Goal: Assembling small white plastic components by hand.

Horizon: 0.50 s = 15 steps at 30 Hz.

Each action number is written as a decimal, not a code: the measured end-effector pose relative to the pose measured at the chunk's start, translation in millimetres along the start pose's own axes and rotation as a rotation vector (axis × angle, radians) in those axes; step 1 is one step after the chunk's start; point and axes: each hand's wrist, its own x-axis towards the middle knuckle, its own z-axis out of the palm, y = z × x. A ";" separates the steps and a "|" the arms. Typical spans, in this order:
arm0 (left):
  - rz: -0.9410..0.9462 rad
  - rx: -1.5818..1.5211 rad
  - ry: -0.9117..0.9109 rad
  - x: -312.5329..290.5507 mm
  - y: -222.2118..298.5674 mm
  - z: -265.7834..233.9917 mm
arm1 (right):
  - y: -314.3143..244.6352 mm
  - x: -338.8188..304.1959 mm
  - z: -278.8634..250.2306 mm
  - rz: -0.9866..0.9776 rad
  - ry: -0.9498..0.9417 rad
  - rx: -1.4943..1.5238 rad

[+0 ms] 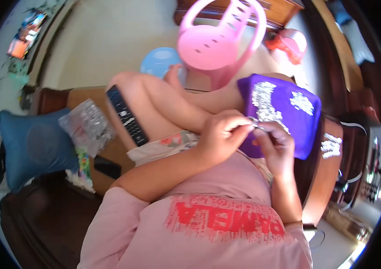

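Above my lap, my left hand pinches a small silvery metal piece between thumb and fingertips. Facing it from the right, my right hand is closed on the same spot, its thumb and forefinger at the piece. Its exact kind is too small to make out. Right behind my hands lies a purple flat surface, like a tray or lid, partly hidden by my right hand. One long heap of small silvery pieces and one smaller heap are spread on it.
More silvery pieces lie on the wooden armrest. A black remote control rests on my left leg. To the left are a clear plastic bag, a dark phone-like object and a blue cushion. Ahead stands a pink chair.
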 end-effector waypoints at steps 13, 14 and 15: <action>-0.433 -0.308 -0.066 5.0 12.5 -8.2 | -10.6 4.0 -9.0 -0.287 -0.017 -0.212; -0.434 -0.311 -0.068 5.1 11.6 -7.7 | -9.9 5.1 -10.3 -0.335 -0.026 -0.246; -0.435 -0.308 -0.077 4.6 10.2 -7.4 | -9.3 6.5 -10.9 -0.386 -0.013 -0.274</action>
